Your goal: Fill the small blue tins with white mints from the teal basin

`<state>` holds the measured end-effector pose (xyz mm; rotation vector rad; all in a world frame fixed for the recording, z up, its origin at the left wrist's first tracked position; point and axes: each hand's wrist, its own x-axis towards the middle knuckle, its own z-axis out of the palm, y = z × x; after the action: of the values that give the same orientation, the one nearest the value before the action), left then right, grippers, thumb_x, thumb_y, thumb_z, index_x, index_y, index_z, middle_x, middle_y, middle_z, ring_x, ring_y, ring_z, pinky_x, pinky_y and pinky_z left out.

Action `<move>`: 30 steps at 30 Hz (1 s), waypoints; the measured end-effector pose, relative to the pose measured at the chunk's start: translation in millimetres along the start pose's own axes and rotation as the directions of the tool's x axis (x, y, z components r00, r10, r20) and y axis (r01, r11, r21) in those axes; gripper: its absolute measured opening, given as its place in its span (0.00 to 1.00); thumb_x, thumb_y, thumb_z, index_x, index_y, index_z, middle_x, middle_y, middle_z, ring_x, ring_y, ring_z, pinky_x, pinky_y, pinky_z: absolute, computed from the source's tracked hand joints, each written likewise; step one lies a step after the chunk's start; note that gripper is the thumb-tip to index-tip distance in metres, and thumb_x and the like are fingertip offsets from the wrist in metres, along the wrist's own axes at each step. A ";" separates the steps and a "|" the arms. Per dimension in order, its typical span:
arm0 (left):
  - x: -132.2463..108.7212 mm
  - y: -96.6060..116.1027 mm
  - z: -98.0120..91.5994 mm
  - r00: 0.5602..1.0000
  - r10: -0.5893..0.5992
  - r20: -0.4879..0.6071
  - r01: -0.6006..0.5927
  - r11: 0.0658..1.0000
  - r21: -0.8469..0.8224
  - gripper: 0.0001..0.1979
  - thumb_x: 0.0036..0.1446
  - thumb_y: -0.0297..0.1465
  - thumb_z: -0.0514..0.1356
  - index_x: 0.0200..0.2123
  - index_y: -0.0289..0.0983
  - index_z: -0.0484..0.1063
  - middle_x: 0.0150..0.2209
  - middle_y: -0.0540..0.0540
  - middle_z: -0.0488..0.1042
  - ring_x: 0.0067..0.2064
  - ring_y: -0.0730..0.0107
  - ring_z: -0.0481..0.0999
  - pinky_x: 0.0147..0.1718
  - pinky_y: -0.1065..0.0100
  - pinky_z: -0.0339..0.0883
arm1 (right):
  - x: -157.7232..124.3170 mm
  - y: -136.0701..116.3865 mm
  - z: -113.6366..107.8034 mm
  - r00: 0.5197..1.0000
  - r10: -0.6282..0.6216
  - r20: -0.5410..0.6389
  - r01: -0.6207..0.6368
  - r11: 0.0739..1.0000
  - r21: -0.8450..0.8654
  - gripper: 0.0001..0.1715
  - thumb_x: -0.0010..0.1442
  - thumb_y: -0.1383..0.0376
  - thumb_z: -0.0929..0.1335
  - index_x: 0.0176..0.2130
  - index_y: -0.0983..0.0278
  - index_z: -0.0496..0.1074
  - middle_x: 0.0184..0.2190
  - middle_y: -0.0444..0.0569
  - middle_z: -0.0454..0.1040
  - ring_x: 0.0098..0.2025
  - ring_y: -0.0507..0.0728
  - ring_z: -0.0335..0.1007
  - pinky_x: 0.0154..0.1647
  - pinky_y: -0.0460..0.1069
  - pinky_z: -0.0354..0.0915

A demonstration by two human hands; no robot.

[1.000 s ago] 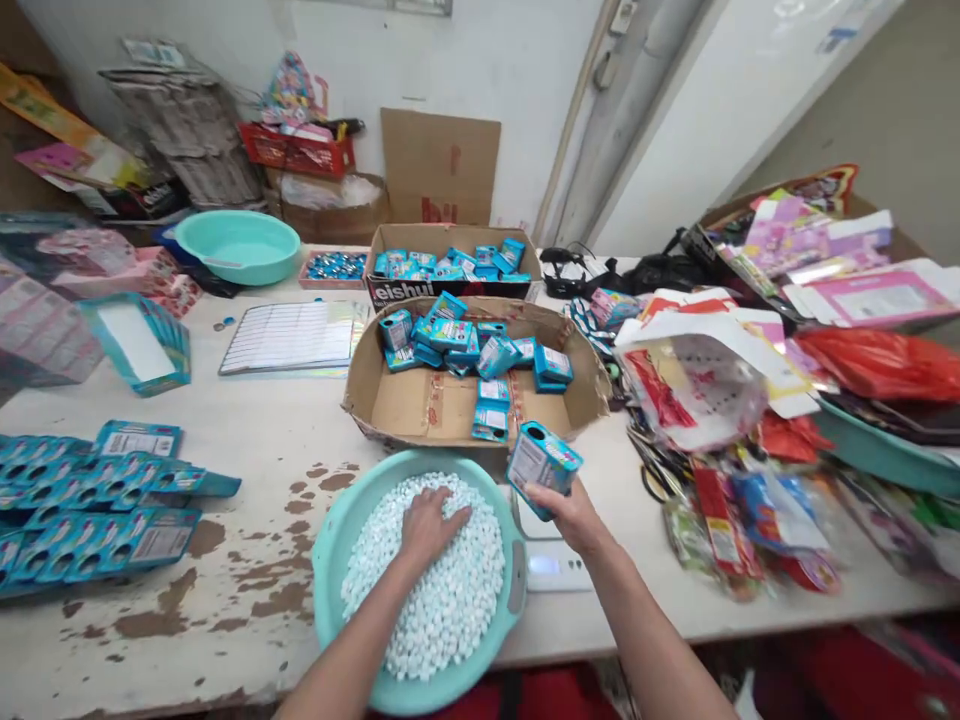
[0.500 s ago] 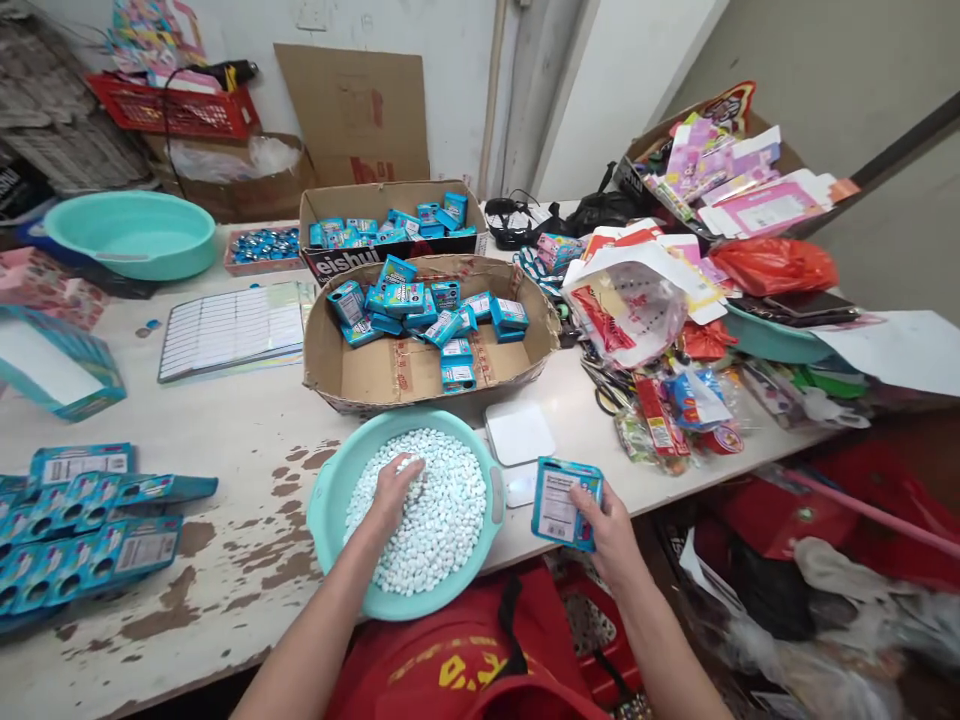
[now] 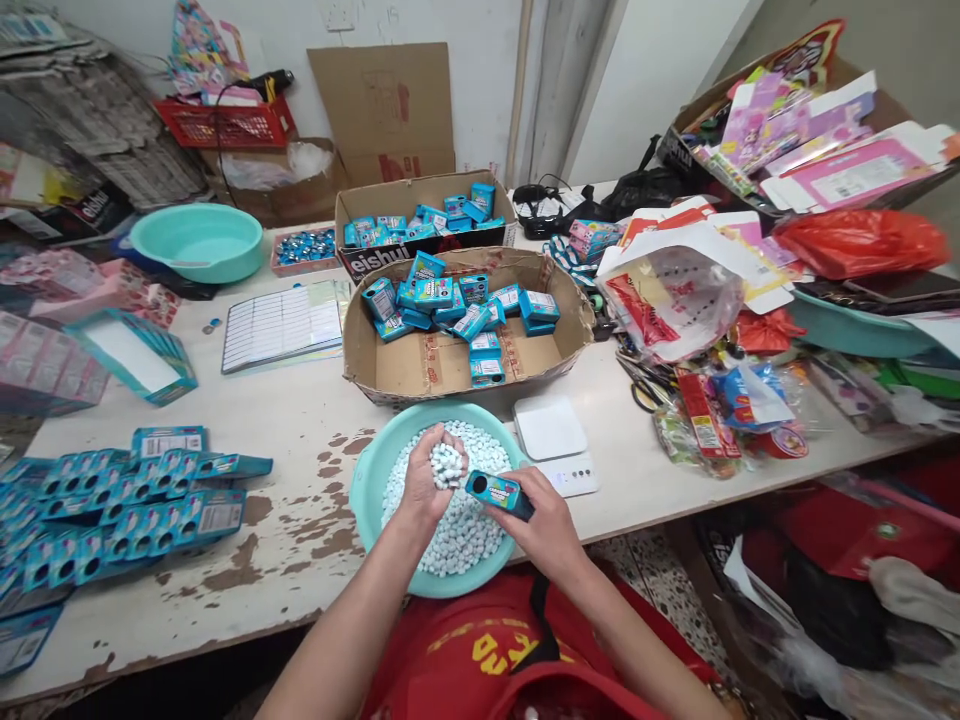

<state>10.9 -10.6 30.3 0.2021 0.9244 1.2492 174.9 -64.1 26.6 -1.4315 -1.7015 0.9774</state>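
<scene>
My left hand (image 3: 429,477) is cupped around a heap of small white candies (image 3: 447,466) above the turquoise basin (image 3: 362,500). More of the same candies (image 3: 469,545) fill that basin. A small blue candy box (image 3: 493,490) lies tilted in my right hand (image 3: 541,520), whose fingers wrap its side. The box's dark round hole faces my left hand, close beside the heap. Behind the basin, a cut-down cardboard box (image 3: 375,372) holds several blue candy boxes (image 3: 431,292). A white digital scale (image 3: 551,428) stands right of the basin.
Rows of blue boxes with round holes (image 3: 135,510) stand at the left. Farther back are another carton (image 3: 352,200) of blue boxes, an unfilled turquoise basin (image 3: 199,240) and a printed sheet (image 3: 281,325). Packets and wrappers (image 3: 720,410) crowd the right, with scissors (image 3: 641,392).
My left hand has risen out of the candies with a handful. My right hand has brought the blue box leftward over the basin and turned its hole toward the left hand. The view has shifted.
</scene>
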 end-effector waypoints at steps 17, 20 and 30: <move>-0.5 -8.5 20.8 0.978 0.195 -0.077 -0.182 0.973 0.142 0.13 0.46 0.38 0.64 0.29 0.36 0.65 0.21 0.52 0.72 0.22 0.72 0.71 0.23 0.71 0.63 | 6.5 -7.5 9.1 1.000 -0.027 0.002 0.027 0.994 -0.102 0.18 0.50 0.69 0.72 0.43 0.61 0.70 0.40 0.50 0.73 0.44 0.62 0.69 0.45 0.56 0.65; -0.8 -8.3 21.8 0.971 0.201 -0.128 -0.176 0.967 0.183 0.16 0.44 0.40 0.65 0.23 0.35 0.64 0.24 0.49 0.73 0.22 0.73 0.72 0.23 0.71 0.64 | 8.3 -8.5 9.5 1.000 -0.017 -0.004 0.017 0.996 -0.083 0.18 0.50 0.69 0.72 0.43 0.61 0.70 0.40 0.50 0.73 0.44 0.61 0.70 0.45 0.55 0.65; -3.2 -10.6 20.7 0.949 0.306 -0.075 -0.273 0.917 0.290 0.13 0.49 0.38 0.63 0.23 0.35 0.67 0.21 0.51 0.68 0.22 0.76 0.68 0.26 0.72 0.62 | 8.6 -9.9 11.1 1.000 0.002 -0.027 -0.003 1.000 -0.022 0.16 0.50 0.69 0.71 0.41 0.61 0.71 0.38 0.49 0.74 0.42 0.60 0.70 0.43 0.54 0.66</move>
<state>32.8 -10.1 38.7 0.5065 1.2048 1.4129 159.3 -57.9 30.5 -1.4552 -1.6958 0.9391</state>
